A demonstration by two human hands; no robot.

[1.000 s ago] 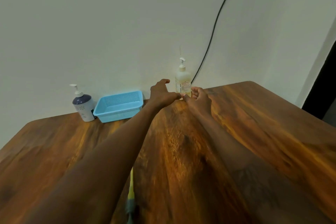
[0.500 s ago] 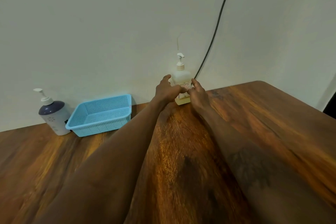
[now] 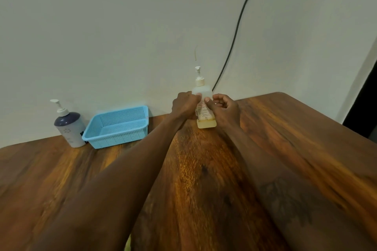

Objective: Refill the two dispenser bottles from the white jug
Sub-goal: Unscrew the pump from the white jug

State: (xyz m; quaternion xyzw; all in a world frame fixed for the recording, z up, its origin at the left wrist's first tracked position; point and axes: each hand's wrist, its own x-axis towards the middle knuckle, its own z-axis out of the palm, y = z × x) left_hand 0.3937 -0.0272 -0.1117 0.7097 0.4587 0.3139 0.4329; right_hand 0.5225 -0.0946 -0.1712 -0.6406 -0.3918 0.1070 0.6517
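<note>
The translucent, square-shouldered plastic pump bottle has a white label printed in red and a shallow band of pale yellow liquid at its bottom. It is upright at the far edge of the table, close to the wall; whether its base rests on the wood or hangs just above it cannot be told. The left hand has its grip curled round the bottle's left side, fingertips up at its shoulder. The right hand pinches the label's right side between thumb and bent fingers. Both forearms reach across the table's glossy, streaked brown wood, and broad stretches of grain show on either side of them. Right of the pump bottle the wood runs on to a rounded far corner. Well left of the pump bottle sits a light blue perforated plastic basket, rectangular with a rolled rim. Just beyond the basket is a round white dispenser bottle with a dark purple top and a white pump. Behind the pump bottle a thin black cable climbs the matt pale wall.
</note>
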